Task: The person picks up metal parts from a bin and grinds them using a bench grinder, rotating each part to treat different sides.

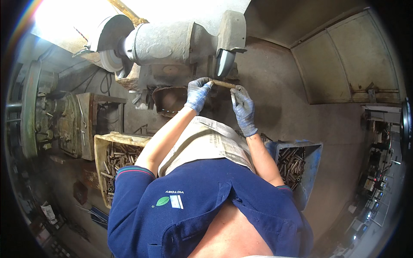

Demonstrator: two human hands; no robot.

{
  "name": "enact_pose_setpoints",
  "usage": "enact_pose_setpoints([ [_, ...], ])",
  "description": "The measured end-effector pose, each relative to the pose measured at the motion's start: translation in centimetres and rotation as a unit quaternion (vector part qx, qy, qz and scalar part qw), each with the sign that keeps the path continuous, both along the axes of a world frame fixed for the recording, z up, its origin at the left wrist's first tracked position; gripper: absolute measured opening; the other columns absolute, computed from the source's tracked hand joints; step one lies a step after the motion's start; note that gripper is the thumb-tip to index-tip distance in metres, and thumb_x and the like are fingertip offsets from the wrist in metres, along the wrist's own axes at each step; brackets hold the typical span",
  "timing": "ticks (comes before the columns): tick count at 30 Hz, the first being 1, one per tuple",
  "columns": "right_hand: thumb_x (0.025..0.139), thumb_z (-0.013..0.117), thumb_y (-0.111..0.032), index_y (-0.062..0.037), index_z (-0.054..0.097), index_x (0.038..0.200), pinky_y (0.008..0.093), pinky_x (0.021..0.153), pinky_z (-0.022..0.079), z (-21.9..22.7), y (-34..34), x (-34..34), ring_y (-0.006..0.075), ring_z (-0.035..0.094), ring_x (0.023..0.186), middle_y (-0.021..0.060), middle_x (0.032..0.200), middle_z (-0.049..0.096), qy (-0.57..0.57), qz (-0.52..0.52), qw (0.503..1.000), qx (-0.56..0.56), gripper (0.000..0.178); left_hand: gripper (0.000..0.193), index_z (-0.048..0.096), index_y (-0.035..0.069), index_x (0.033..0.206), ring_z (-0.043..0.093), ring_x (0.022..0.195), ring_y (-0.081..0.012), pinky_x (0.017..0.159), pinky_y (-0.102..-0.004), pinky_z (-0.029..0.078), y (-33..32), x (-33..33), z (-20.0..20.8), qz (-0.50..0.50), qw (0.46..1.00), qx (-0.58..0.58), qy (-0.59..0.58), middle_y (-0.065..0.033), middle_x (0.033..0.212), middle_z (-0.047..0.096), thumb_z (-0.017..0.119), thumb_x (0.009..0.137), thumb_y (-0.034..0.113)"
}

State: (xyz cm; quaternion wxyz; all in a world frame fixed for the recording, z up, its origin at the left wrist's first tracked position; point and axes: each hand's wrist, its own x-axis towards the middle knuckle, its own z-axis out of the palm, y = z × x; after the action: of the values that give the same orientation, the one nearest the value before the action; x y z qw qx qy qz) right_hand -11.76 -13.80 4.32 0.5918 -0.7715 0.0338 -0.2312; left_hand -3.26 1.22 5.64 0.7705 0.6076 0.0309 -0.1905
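Note:
A short, brownish metal rod [224, 84] lies nearly level between my gloved hands, just below the right wheel [225, 62] of a bench grinder [163, 42]. My left hand [198, 95], in a blue-grey glove, is closed on the rod's left end. The rod's right end meets the fingers of my right hand [244, 111], which is also gloved and closed on it. A small gap seems to separate the rod from the wheel, though I cannot tell how wide. Newspaper sheets [211, 136] cover my lap.
A yellowish bin [100, 159] of short metal pieces stands at my left, a blue bin [314, 165] of similar pieces at my right. The grinder's other wheel [111, 60] is at upper left. Green machinery [32, 114] stands far left; a metal cabinet [350, 58] is at upper right.

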Motion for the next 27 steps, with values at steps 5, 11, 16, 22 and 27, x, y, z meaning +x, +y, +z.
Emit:
enact_pose_setpoints([
  [5, 0.083, 0.061, 0.001, -0.0002, 0.067, 0.099, 0.0284, 0.090, 0.043, 0.3, -1.1, 0.8, 0.0172, 0.056, 0.101, 0.0088, 0.104, 0.062, 0.040, -0.028, 0.998, 0.031, 0.017, 0.009, 0.064, -0.002, 0.091, 0.062, 0.065, -0.0136, 0.062, -0.0254, 0.051, -1.7, 0.6, -2.1, 0.025, 0.993, -0.102, 0.056, -0.0074, 0.078, 0.066, 0.059, 0.086, 0.003],
  [11, 0.082, 0.061, -0.001, 0.0020, 0.066, 0.094, 0.0270, 0.080, 0.046, 0.2, -2.2, 2.0, 0.0158, 0.059, 0.089, 0.0100, 0.093, 0.064, 0.030, -0.031, 0.999, -0.014, 0.013, 0.008, 0.064, -0.002, 0.089, 0.061, 0.062, -0.0139, 0.059, -0.0255, 0.050, -2.8, 1.1, -2.2, 0.021, 0.993, -0.081, 0.078, -0.0077, 0.076, 0.065, 0.058, 0.086, 0.003],
  [16, 0.083, 0.064, -0.006, 0.0008, 0.067, 0.093, 0.0269, 0.075, 0.046, -0.6, -1.6, 2.3, 0.0157, 0.059, 0.083, 0.0081, 0.087, 0.065, 0.061, -0.039, 0.997, -0.004, 0.012, 0.007, 0.063, -0.002, 0.087, 0.061, 0.060, -0.0148, 0.056, -0.0262, 0.051, -2.2, 1.6, -2.8, 0.038, 0.990, -0.093, 0.099, -0.0076, 0.074, 0.065, 0.059, 0.086, 0.003],
  [22, 0.082, 0.067, -0.009, -0.0003, 0.067, 0.090, 0.0275, 0.075, 0.047, -1.8, 0.3, 3.7, 0.0167, 0.061, 0.083, 0.0096, 0.087, 0.065, 0.075, -0.036, 0.996, 0.014, 0.013, 0.007, 0.063, 0.000, 0.087, 0.062, 0.060, -0.0143, 0.054, -0.0258, 0.050, 0.1, 2.6, -3.0, 0.044, 0.995, -0.031, 0.085, -0.0083, 0.075, 0.066, 0.058, 0.087, 0.006],
  [27, 0.082, 0.066, -0.012, -0.0004, 0.067, 0.089, 0.0283, 0.076, 0.046, -2.8, 0.7, 4.1, 0.0161, 0.061, 0.083, 0.0092, 0.087, 0.065, 0.052, -0.016, 0.998, 0.032, 0.014, 0.007, 0.063, -0.001, 0.085, 0.061, 0.059, -0.0139, 0.052, -0.0264, 0.050, 0.5, 3.1, -3.0, 0.063, 0.994, -0.035, 0.081, -0.0080, 0.073, 0.065, 0.059, 0.086, 0.005],
])
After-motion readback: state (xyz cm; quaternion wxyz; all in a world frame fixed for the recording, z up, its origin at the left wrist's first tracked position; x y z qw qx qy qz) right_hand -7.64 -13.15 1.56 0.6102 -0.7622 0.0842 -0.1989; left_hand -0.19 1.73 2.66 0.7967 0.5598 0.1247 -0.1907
